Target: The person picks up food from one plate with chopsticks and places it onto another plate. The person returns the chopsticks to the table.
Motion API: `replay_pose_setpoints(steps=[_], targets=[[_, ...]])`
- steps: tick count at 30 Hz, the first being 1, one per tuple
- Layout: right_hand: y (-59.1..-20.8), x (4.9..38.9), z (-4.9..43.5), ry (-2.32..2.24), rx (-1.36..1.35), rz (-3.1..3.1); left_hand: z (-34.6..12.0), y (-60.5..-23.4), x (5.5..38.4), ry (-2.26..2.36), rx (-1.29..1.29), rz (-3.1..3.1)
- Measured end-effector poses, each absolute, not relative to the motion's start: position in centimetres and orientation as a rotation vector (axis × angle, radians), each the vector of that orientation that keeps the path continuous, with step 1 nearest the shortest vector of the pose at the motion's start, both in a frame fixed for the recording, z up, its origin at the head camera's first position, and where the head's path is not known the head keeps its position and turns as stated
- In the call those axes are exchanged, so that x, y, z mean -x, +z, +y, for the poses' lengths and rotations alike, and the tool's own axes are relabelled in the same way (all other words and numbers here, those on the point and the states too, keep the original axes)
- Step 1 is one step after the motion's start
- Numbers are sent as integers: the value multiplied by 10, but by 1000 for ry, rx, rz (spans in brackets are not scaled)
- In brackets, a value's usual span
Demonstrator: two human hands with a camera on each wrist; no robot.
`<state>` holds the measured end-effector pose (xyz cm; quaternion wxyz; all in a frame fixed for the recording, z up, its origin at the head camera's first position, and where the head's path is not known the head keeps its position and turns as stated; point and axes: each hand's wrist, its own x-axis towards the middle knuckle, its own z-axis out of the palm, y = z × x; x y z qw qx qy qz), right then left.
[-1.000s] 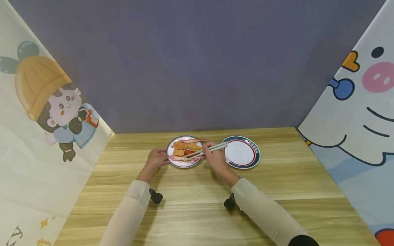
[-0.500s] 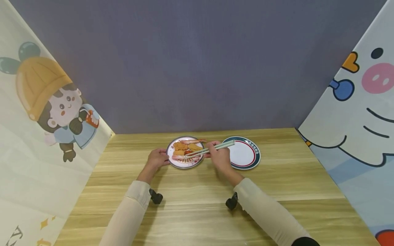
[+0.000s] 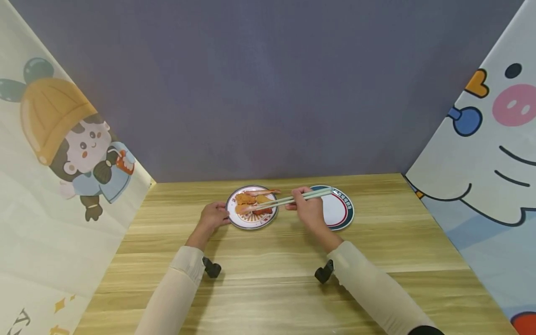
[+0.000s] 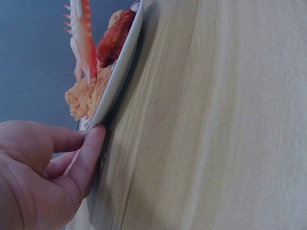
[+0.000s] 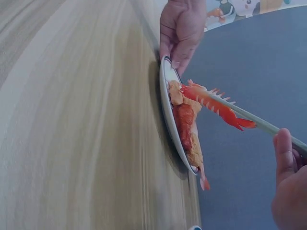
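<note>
My left hand (image 3: 213, 216) pinches the left rim of a small round plate (image 3: 256, 226), thumb above and fingers beneath, as the left wrist view shows. In my right hand (image 3: 311, 210) is a pair of pale green chopsticks (image 3: 316, 193). Their tips grip a red-and-white prawn (image 5: 218, 106), lifted over the food and tilted, its tail toward my right hand in the right wrist view. Under it on the plate are golden fried chicken pieces (image 4: 79, 99) and a reddish-brown glazed piece of meat (image 5: 184, 125). A second prawn (image 3: 261, 191) lies along the far rim, its tail overhanging.
To the right, partly behind my right hand, stands a white plate (image 3: 335, 210) with a dark green rim and a red ring. Both plates are near the back edge of the wooden table (image 3: 259, 288), against a grey panel (image 3: 268, 93). Printed cartoon panels flank both sides.
The chopsticks have raised the prawn from the near side of the plate, uncovering the glazed piece. My right hand has moved right, over the second plate's edge. The left hand stays put.
</note>
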<state>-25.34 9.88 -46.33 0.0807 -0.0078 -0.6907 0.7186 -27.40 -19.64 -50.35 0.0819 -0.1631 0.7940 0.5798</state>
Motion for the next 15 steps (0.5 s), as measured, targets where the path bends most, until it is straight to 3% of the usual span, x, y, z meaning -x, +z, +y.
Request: replay_pose_setpoints(steps=[15], targets=[[-451,255,136,2169,136,-1999,-197,-503,274,1735,499,2360]])
